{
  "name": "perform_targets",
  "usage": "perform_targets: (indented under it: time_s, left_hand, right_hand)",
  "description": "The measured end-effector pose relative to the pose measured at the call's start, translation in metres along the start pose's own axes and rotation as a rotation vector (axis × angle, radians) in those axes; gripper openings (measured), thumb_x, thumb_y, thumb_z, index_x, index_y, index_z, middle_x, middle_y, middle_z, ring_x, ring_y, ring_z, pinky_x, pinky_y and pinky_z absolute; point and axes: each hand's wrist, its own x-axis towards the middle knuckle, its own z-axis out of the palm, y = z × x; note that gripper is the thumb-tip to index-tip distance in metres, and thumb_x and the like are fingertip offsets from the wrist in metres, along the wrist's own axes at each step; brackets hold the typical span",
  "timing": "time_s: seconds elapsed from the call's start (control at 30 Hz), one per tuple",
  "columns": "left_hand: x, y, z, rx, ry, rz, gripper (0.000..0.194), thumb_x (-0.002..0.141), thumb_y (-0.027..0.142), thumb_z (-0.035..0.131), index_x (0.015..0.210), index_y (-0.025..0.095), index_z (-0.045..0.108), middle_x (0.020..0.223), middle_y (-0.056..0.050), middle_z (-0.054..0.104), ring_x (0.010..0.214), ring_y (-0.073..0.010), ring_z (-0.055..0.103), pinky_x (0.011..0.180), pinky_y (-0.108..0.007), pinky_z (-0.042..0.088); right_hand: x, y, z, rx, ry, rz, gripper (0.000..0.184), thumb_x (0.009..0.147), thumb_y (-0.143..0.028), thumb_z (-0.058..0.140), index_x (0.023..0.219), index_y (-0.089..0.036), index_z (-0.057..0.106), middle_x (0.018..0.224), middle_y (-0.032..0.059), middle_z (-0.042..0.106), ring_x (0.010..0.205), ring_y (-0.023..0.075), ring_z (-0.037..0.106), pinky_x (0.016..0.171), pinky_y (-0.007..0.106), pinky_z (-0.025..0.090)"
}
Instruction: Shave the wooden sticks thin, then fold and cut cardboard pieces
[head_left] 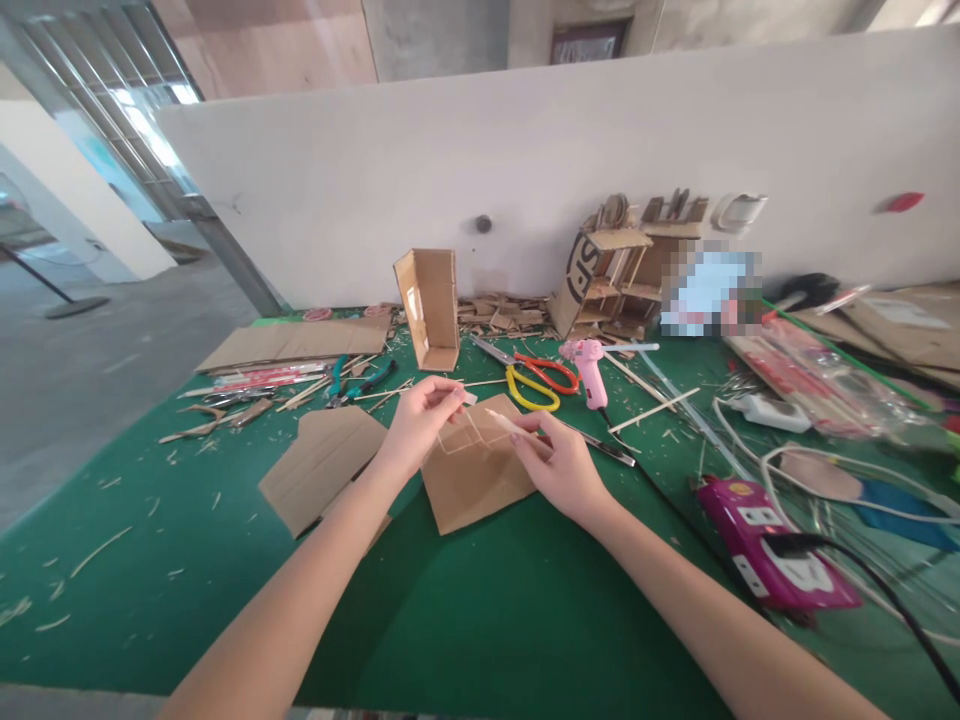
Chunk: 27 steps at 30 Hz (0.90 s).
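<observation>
My right hand [559,465] is closed around a slim white pen [501,420], its pointed tip aimed up and left. Thumb and fingers of my left hand [427,425] pinch a small whitish piece [469,398], too small to name for sure. Both hands are above a brown cardboard sheet [469,495], which bears pale rectangular outlines near its upper part. Another cut cardboard piece [319,465] lies left of it, partly behind my left forearm. Scissors with yellow and red handles [532,385] rest just beyond the sheet. A utility knife [607,447] lies beside my right hand.
An upright cardboard box form [435,310] and a cardboard shelf model [600,285] stand near the white partition [525,180]. Right of the scissors is a pink glue gun [591,375]. A magenta power strip [769,550] with cables, pliers [360,382] and wood scraps occupy the green table [187,600].
</observation>
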Motion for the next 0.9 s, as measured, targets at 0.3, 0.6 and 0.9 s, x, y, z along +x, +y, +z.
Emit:
perform_targets:
  time_s: [0.3, 0.6, 0.9]
  left_hand:
    - [-0.009, -0.013, 0.010, 0.042, -0.183, -0.031, 0.028, 0.079, 0.039, 0.066, 0.091, 0.015, 0.062, 0.080, -0.004, 0.068, 0.074, -0.0138, 0.063, 0.072, -0.026, 0.049]
    - [-0.005, -0.009, 0.011, 0.080, -0.081, 0.038, 0.029, 0.080, 0.041, 0.064, 0.094, 0.016, 0.061, 0.085, -0.006, 0.069, 0.080, -0.0173, 0.066, 0.073, -0.028, 0.052]
    - [0.035, -0.024, -0.078, 0.374, 0.440, 0.151, 0.020, 0.076, 0.034, 0.062, 0.087, 0.018, 0.056, 0.088, -0.006, 0.067, 0.084, -0.0199, 0.066, 0.077, -0.032, 0.051]
  right_hand:
    - [0.000, 0.009, 0.002, -0.058, -0.038, 0.000, 0.013, 0.085, -0.027, 0.051, 0.092, -0.022, 0.061, 0.089, 0.0035, 0.068, 0.078, 0.0178, 0.063, 0.070, 0.030, 0.049]
    - [0.006, 0.004, 0.005, -0.110, -0.017, -0.077, 0.016, 0.089, -0.028, 0.047, 0.101, -0.023, 0.058, 0.095, 0.0053, 0.064, 0.084, 0.0190, 0.061, 0.075, 0.033, 0.050]
    - [0.016, 0.029, -0.009, -0.440, 0.177, -0.190, 0.029, 0.089, -0.023, 0.044, 0.118, -0.019, 0.049, 0.114, 0.0121, 0.059, 0.109, 0.0260, 0.051, 0.095, 0.046, 0.042]
